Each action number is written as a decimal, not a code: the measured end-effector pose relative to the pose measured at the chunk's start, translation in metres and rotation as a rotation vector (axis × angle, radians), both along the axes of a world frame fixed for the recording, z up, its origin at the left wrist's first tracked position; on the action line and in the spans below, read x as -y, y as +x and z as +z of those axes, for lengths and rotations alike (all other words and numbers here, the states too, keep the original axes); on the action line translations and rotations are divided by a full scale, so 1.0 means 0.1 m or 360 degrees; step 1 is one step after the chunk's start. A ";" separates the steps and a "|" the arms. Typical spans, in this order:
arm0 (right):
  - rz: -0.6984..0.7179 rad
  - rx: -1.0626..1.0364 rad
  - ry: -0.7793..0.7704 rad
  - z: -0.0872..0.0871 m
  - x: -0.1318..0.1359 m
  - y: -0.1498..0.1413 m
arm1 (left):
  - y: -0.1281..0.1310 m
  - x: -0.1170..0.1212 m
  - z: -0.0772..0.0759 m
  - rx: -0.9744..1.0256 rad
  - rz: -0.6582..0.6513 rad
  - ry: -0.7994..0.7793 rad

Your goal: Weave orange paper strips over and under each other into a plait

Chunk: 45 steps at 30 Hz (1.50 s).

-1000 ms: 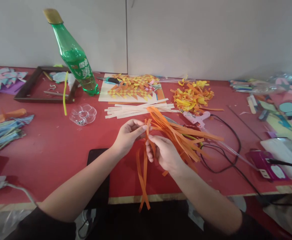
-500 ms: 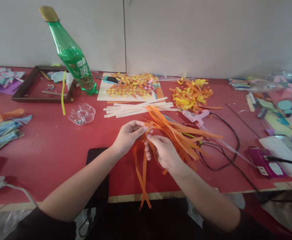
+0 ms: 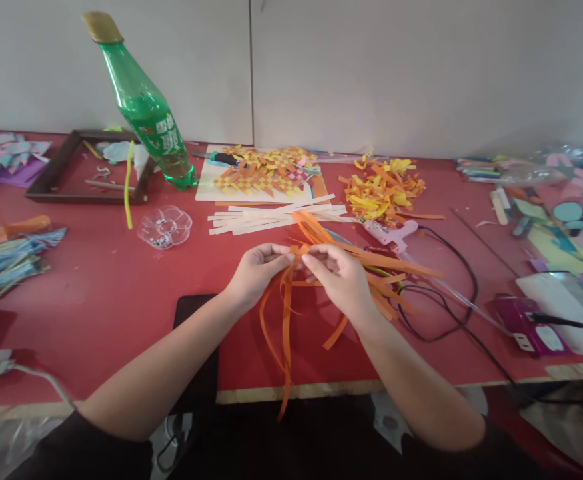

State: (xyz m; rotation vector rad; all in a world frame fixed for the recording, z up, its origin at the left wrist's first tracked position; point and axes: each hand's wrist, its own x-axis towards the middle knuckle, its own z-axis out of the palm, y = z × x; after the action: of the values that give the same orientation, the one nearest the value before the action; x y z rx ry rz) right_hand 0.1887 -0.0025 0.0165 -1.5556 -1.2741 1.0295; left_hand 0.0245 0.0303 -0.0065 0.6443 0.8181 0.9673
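Observation:
Orange paper strips [image 3: 286,320] cross between my hands above the red table, their long ends hanging past its front edge. My left hand [image 3: 256,273] pinches them between thumb and fingers. On the other side, my right hand [image 3: 338,277] grips the strips where they cross, its fingertips close to the left ones. Behind and to the right of my right hand lies a bundle of loose orange strips [image 3: 396,262]. White paper strips [image 3: 266,219] are spread beyond my hands. The exact fold between the fingers is partly hidden.
A green bottle [image 3: 151,123] stands back left beside a dark wooden frame [image 3: 46,193]. A clear flower-shaped dish [image 3: 165,227] holds small bits. A pink glue gun [image 3: 391,235] lies right, its black cable [image 3: 474,280] looping on the red table [image 3: 121,280]. A dark flat device [image 3: 196,327] lies under my left forearm.
My right hand has moved slightly up and right, now level with the left. The hanging strips have shifted, with one end no longer dangling as low.

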 end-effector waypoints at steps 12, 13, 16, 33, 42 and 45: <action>0.0469 0.0066 0.0155 0.02 -0.17 0.13 | -0.03 -0.01 0.07 -0.0103 -0.0102 -0.0185; 0.0495 0.0096 0.0194 0.02 -0.18 0.13 | -0.03 -0.01 0.07 -0.0118 -0.0114 -0.0189; 0.0416 0.0194 0.0366 0.01 -0.19 0.10 | -0.02 0.00 0.07 -0.0138 -0.0138 -0.0180; 0.0269 0.0035 0.0277 -0.05 -0.23 0.04 | -0.04 -0.02 0.06 0.0068 -0.0169 -0.0133; 0.0965 0.1034 0.0140 -0.11 -0.14 0.06 | -0.05 -0.08 0.07 0.0121 0.0245 -0.0072; 0.1013 0.1154 0.0133 -0.08 -0.08 0.01 | -0.05 -0.08 0.07 0.0108 0.0281 -0.0064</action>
State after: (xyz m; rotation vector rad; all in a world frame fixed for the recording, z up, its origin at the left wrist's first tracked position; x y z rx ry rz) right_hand 0.1896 0.0058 0.0087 -1.5423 -2.3875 0.7623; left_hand 0.0191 0.0380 0.0009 0.5075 0.8422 1.1239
